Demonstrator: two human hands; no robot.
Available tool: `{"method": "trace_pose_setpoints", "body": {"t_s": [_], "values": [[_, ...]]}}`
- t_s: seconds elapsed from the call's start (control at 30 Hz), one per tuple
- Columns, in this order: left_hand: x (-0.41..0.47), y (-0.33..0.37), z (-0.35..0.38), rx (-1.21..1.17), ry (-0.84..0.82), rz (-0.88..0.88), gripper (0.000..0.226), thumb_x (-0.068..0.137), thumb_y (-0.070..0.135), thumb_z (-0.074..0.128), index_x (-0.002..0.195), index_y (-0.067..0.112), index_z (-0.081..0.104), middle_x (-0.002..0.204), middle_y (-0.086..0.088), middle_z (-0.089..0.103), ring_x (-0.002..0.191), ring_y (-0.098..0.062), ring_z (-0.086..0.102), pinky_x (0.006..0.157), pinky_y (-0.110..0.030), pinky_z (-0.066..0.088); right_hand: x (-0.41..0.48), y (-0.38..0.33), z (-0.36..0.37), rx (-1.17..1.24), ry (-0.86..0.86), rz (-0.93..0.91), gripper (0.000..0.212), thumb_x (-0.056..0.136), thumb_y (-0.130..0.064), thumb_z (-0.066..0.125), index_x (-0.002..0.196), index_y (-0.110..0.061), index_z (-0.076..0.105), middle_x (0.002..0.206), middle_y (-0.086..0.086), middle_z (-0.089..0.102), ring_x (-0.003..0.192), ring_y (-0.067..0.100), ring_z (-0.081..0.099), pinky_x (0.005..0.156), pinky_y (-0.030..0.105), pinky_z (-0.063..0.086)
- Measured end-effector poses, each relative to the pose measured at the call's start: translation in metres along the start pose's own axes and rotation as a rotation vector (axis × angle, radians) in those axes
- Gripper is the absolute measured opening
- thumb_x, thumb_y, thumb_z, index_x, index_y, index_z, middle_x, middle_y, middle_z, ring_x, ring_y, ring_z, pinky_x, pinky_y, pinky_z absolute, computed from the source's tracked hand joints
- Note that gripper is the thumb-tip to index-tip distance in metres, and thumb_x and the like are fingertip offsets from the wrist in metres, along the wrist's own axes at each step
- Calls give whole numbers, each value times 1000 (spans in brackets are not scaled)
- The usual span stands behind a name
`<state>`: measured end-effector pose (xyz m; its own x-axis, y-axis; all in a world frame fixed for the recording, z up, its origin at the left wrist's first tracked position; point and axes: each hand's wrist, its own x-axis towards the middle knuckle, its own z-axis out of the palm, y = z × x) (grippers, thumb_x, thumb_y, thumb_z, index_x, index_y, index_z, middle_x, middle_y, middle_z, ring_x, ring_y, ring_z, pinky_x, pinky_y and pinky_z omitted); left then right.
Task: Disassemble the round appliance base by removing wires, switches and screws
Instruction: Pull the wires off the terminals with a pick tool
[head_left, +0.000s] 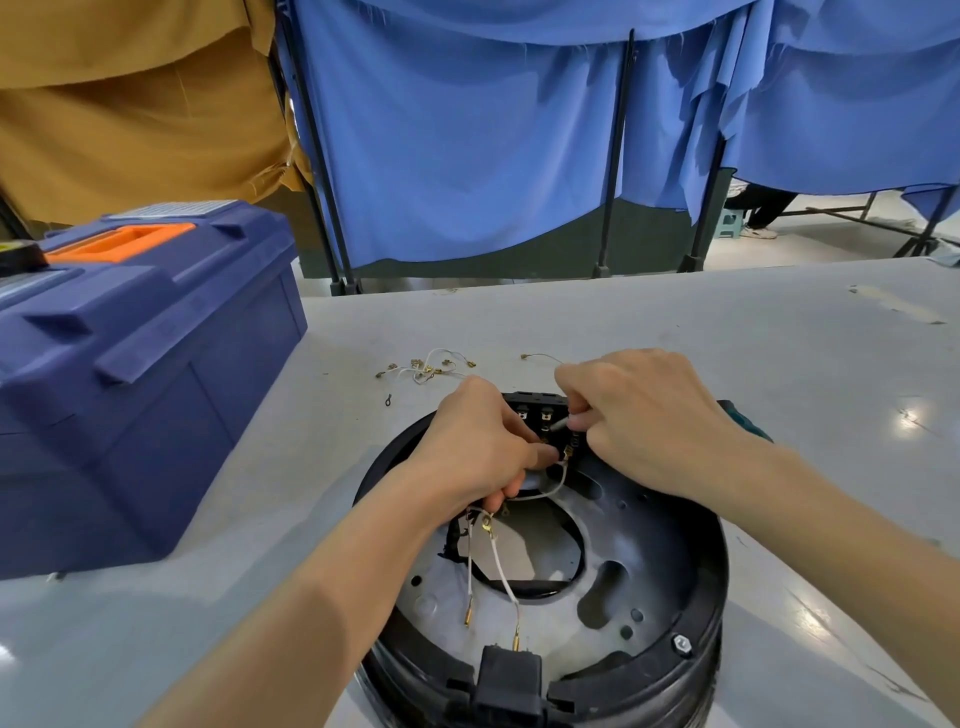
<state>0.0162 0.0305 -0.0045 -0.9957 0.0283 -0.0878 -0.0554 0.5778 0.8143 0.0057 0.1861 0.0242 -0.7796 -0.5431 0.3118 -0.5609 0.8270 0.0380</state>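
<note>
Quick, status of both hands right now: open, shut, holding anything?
Left hand: closed, gripping the white wires.
Right hand: closed around a teal-handled tool.

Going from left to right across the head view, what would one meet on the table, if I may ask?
Blue toolbox → left hand, gripping white wires → right hand, holding a metal-tipped tool.

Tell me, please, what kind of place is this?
Probably a workshop or training bay: a grey workbench, a blue toolbox on it, and blue cloth screens on black frames dividing the room.
</note>
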Motion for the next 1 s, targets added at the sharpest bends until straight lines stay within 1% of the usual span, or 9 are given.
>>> {"method": "trace_pose_setpoints", "body": {"t_s": [0.2, 0.33, 0.43, 0.53, 0.6, 0.67, 0.87, 0.93, 1.0], "values": [[0, 2, 0, 3, 0, -4, 13, 84, 20, 75, 84, 7, 73, 32, 2, 47, 24, -11, 36, 34, -12, 31, 2, 2, 3, -20, 59, -67, 19, 83, -19, 56, 73, -21, 41, 68, -2, 44, 70, 26, 44, 60, 32, 25], [0, 2, 0, 7, -3, -13, 14, 83, 20, 76, 82, 6, 72, 33, 1, 47, 24, -11, 36, 34, -15, 33, 10, 7, 1, 41, 18, -53, 35, 80, -14, 62, 59, -21, 34, 62, -7, 42, 74, 24, 45, 61, 32, 30], [0, 2, 0, 19, -5, -6, 15, 82, 20, 77, 82, 6, 72, 32, 1, 47, 24, -11, 36, 35, -15, 34, 13, 9, -1, 91, -31, -60, 41, 79, -12, 63, 55, -22, 32, 67, -8, 48, 78, 22, 47, 68, 34, 39], [0, 2, -1, 34, 1, 11, 14, 81, 21, 77, 81, 7, 74, 33, 2, 47, 24, -11, 37, 34, -13, 32, 7, 10, 1, 98, -19, -34, 41, 82, -15, 63, 56, -23, 32, 64, -9, 47, 77, 23, 47, 68, 34, 38], [0, 1, -2, 30, -1, 19, 15, 82, 22, 77, 81, 7, 74, 33, 2, 47, 24, -11, 37, 34, -13, 32, 0, 9, 5, 120, 33, 28, 39, 86, -22, 61, 59, -23, 32, 75, -4, 59, 81, 26, 52, 69, 34, 37], [0, 1, -2, 28, -2, 23, 15, 82, 21, 76, 82, 6, 73, 33, 1, 47, 24, -12, 38, 35, -13, 33, -5, 9, 8, 113, 77, 67, 41, 88, -23, 57, 60, -24, 27, 82, -1, 63, 84, 27, 54, 67, 34, 35], [-1, 3, -1, 4, -12, -1, 17, 83, 21, 76, 79, 5, 71, 34, 0, 47, 25, -13, 37, 35, -13, 32, -7, 0, 7, -106, 94, -53, 16, 87, -19, 48, 78, -19, 35, 72, -5, 41, 68, 24, 42, 52, 32, 18], [-1, 3, 0, -6, -16, -14, 17, 84, 21, 75, 79, 5, 71, 35, -1, 48, 25, -13, 36, 34, -13, 31, -7, -2, 7, -137, 120, -105, 20, 81, -16, 55, 76, -18, 37, 69, -4, 42, 61, 25, 38, 48, 29, 11], [-1, 3, 0, -11, -15, -18, 18, 84, 20, 75, 80, 4, 70, 35, -1, 48, 25, -13, 36, 34, -13, 30, -8, -1, 9, -131, 167, -161, 35, 57, -7, 72, 64, -17, 39, 54, 2, 49, 44, 26, 33, 49, 21, 3]]}}
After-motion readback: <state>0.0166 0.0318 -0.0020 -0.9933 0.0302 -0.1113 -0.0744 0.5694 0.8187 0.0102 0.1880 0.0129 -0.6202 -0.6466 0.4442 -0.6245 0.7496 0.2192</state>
